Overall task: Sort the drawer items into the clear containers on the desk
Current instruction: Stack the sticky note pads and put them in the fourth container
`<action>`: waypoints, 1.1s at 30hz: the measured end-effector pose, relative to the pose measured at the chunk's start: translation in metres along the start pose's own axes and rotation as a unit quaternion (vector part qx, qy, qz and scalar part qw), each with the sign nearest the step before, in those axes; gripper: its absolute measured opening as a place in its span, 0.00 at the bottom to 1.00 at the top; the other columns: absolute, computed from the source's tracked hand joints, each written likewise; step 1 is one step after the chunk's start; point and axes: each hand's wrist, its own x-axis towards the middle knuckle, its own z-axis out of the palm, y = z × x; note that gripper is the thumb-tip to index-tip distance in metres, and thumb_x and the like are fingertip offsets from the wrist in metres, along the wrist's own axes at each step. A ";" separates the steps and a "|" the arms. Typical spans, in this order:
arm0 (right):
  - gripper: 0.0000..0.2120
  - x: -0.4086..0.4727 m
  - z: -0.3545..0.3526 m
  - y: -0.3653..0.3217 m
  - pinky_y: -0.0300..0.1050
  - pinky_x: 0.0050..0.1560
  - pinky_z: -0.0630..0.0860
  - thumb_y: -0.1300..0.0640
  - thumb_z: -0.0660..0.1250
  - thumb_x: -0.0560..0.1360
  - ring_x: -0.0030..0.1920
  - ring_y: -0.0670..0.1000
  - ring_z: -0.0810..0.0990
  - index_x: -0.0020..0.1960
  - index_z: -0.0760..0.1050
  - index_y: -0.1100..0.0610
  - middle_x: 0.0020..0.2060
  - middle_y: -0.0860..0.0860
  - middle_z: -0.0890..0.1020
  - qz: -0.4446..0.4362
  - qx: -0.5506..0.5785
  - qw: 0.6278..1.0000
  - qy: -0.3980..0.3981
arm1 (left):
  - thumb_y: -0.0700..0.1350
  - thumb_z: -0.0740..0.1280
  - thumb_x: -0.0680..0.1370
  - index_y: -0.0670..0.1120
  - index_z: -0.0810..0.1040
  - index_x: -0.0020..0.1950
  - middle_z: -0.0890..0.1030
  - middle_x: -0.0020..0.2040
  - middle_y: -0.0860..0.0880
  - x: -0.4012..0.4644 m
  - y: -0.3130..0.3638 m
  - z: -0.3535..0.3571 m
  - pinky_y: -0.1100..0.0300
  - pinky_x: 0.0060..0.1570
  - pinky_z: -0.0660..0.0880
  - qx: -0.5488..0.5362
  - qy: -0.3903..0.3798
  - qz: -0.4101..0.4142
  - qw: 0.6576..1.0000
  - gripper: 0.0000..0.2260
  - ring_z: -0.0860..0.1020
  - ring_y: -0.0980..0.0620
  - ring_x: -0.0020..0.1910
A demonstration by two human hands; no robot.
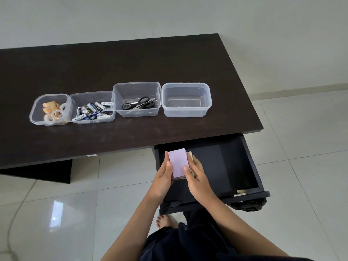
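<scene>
A stack of sticky-note pads [178, 162], pale purple on top with a yellowish pad beneath, is held over the open black drawer [250, 164]. My left hand [163, 176] grips its left edge and my right hand [195, 176] grips its right edge, thumbs on top. On the dark desk [131, 61] stands a row of clear containers: one with tape rolls [50, 109], one with batteries [92, 108], one with scissors [137, 99], and an empty one [186, 100] at the right.
The drawer juts out from under the desk's right front corner, and its visible floor looks bare apart from a small object at the front right [240, 193]. A dark bag [248, 204] lies on the tiled floor below it. My legs and a bare foot [163, 221] are below.
</scene>
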 end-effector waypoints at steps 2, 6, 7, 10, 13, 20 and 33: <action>0.21 0.000 0.000 -0.001 0.38 0.70 0.61 0.48 0.53 0.81 0.75 0.42 0.53 0.74 0.59 0.44 0.75 0.46 0.53 -0.008 0.003 1.000 -0.008 | 0.54 0.48 0.82 0.59 0.52 0.76 0.71 0.68 0.57 0.001 -0.002 -0.001 0.65 0.62 0.72 -0.003 0.008 0.001 1.000 0.21 0.72 0.61 0.64; 0.18 -0.001 0.002 -0.002 0.41 0.72 0.63 0.48 0.55 0.80 0.75 0.42 0.55 0.70 0.62 0.38 0.75 0.46 0.53 -0.021 0.011 1.000 -0.018 | 0.52 0.50 0.83 0.58 0.54 0.76 0.72 0.67 0.56 0.004 -0.005 -0.003 0.60 0.63 0.73 0.002 0.016 0.009 1.000 0.21 0.74 0.58 0.63; 0.19 -0.001 0.003 -0.002 0.42 0.72 0.63 0.47 0.55 0.80 0.75 0.42 0.55 0.71 0.62 0.39 0.75 0.47 0.53 -0.022 0.011 1.000 -0.019 | 0.52 0.51 0.83 0.57 0.54 0.76 0.73 0.66 0.55 0.004 -0.006 -0.004 0.60 0.63 0.73 0.005 0.017 0.010 1.000 0.21 0.75 0.58 0.62; 0.20 0.001 0.003 -0.001 0.44 0.72 0.65 0.45 0.57 0.80 0.74 0.43 0.57 0.71 0.62 0.39 0.74 0.47 0.55 -0.025 0.007 0.999 -0.020 | 0.51 0.52 0.83 0.56 0.56 0.76 0.73 0.66 0.53 0.004 -0.006 -0.008 0.62 0.59 0.76 0.006 0.019 0.011 1.000 0.21 0.76 0.57 0.61; 0.24 0.003 0.004 0.001 0.47 0.71 0.67 0.44 0.59 0.78 0.74 0.46 0.59 0.73 0.61 0.43 0.73 0.48 0.57 -0.025 -0.009 0.999 -0.018 | 0.49 0.52 0.83 0.55 0.59 0.74 0.75 0.63 0.53 0.002 -0.003 -0.012 0.66 0.51 0.77 -0.006 0.017 0.009 1.000 0.19 0.78 0.60 0.55; 0.26 0.002 0.006 -0.007 0.19 0.54 0.66 0.50 0.62 0.78 0.65 0.37 0.66 0.74 0.61 0.46 0.70 0.47 0.61 0.003 0.004 1.000 -0.010 | 0.48 0.54 0.83 0.59 0.48 0.77 0.76 0.62 0.56 0.001 -0.001 -0.022 0.60 0.59 0.76 0.003 0.018 0.007 1.000 0.25 0.78 0.56 0.58; 0.24 0.003 0.012 -0.016 0.35 0.63 0.68 0.51 0.67 0.76 0.65 0.41 0.70 0.70 0.67 0.43 0.65 0.44 0.72 0.022 0.042 0.999 0.022 | 0.41 0.63 0.79 0.60 0.56 0.74 0.79 0.58 0.50 -0.014 0.006 -0.033 0.67 0.43 0.76 -0.003 0.007 0.042 0.999 0.28 0.81 0.57 0.47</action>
